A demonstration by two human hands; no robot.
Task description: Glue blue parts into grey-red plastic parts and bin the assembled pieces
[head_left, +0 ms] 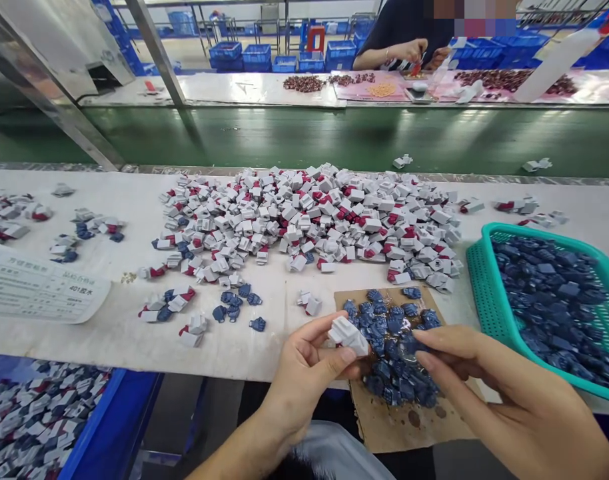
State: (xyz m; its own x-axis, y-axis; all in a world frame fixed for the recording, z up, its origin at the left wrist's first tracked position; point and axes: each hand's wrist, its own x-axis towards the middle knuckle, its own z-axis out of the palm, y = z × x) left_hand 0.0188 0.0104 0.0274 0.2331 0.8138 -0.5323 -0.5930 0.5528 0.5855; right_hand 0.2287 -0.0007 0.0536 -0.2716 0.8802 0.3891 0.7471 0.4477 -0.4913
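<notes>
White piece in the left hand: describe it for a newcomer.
Left of the green basket lies a cardboard sheet heaped with dark blue pieces. Over its left edge, the left hand pinches the white piece, the only pale one there.

Your left hand point(304, 377) and right hand point(489, 383) are bare, with short, plain nails, and both forearms are uncovered as far as they can be seen. Beside your left forearm point(234, 457), a fold of pale grey-blue cloth point(334, 457) shows at your lap. It looks smooth and carries no visible print or marking.
</notes>
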